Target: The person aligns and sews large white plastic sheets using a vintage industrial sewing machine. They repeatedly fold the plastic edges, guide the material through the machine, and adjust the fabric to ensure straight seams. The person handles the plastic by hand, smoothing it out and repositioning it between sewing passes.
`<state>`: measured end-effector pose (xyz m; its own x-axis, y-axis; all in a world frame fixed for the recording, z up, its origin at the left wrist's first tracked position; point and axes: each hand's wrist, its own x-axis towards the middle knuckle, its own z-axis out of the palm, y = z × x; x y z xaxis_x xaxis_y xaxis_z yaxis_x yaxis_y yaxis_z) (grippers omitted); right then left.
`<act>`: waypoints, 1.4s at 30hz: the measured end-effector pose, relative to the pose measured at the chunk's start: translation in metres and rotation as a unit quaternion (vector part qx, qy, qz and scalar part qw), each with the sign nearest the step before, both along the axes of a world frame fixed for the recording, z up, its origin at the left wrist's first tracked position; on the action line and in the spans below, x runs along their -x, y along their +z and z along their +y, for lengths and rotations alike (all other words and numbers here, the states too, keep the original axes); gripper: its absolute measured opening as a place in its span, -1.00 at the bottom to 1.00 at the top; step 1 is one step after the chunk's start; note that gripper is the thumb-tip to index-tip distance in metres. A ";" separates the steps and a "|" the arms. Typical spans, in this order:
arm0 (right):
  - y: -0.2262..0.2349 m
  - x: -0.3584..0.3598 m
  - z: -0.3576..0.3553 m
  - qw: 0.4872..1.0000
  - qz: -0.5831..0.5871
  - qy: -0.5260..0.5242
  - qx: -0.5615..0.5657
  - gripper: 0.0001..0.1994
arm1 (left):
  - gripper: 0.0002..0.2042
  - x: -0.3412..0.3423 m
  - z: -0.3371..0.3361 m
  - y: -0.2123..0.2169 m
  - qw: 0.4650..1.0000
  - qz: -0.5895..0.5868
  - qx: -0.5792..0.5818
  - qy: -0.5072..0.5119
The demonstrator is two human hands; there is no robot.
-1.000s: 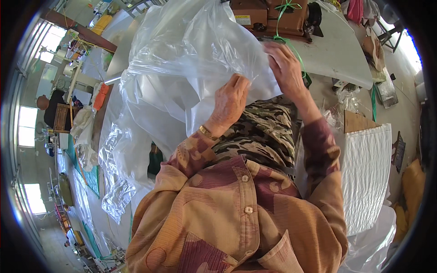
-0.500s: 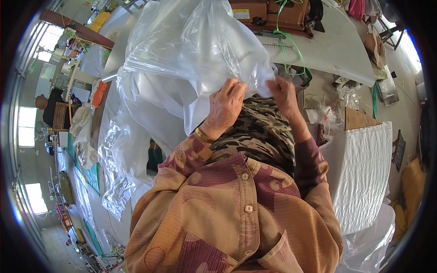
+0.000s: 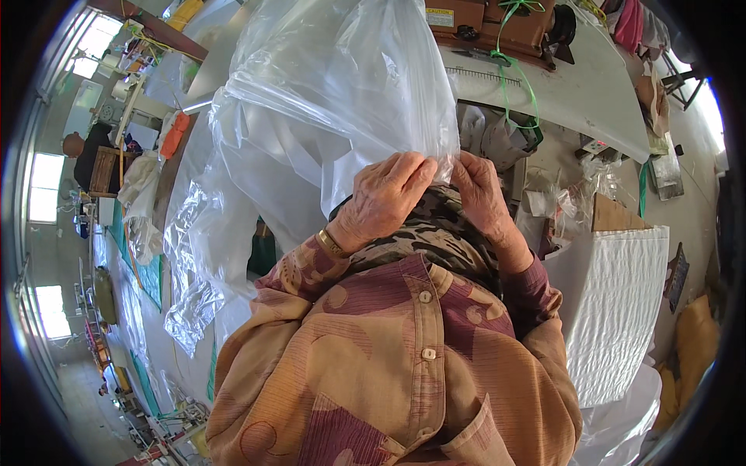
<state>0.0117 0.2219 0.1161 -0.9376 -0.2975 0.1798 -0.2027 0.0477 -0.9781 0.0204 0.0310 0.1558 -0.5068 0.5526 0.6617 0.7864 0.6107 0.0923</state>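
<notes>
A large clear plastic bag (image 3: 342, 85) billows up in front of me, filling the upper middle of the head view. My left hand (image 3: 385, 198) pinches the bag's lower edge with its fingers closed on the film. Right beside it, my right hand (image 3: 478, 190) grips the same edge, the two hands almost touching. Under both hands lies a dark patterned garment (image 3: 435, 233), partly hidden by my sleeves and chest.
More clear plastic sheeting (image 3: 194, 264) hangs at the left. A pale worktable (image 3: 583, 93) carries a brown machine (image 3: 497, 23) with a green strap. A white quilted stack (image 3: 614, 311) stands at the right, yellow fabric (image 3: 695, 349) beyond it.
Both hands have come down toward my chest and closer together, drawing the bag's edge with them. The right hand moved left to meet the left one.
</notes>
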 end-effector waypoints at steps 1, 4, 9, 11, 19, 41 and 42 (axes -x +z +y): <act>0.003 -0.002 -0.001 1.000 -0.002 0.007 0.020 -0.74 | -0.69 -0.002 0.000 0.001 1.000 0.005 0.001 0.001; 0.008 -0.004 -0.003 0.996 -0.022 0.034 0.079 -0.67 | -0.71 -0.005 0.000 0.001 1.000 -0.008 -0.001 -0.001; 0.005 -0.003 -0.010 0.983 -0.083 0.065 0.148 -0.57 | -0.73 -0.010 -0.001 0.006 1.000 -0.026 0.011 0.006; 0.012 -0.003 -0.007 0.988 -0.072 0.067 0.117 -0.55 | -0.75 -0.011 -0.002 0.008 0.999 -0.041 0.013 0.006; 0.019 0.001 -0.020 0.994 -0.040 0.062 0.077 -0.50 | -0.79 -0.013 -0.007 0.005 0.999 -0.047 0.023 0.011; 0.018 0.005 -0.038 0.973 -0.080 -0.008 0.214 -0.60 | -0.62 0.065 -0.137 0.005 0.956 0.151 0.012 0.250; 0.014 0.008 -0.037 0.977 -0.069 -0.024 0.198 -0.61 | -0.64 0.055 -0.134 0.032 0.949 0.189 -0.013 0.250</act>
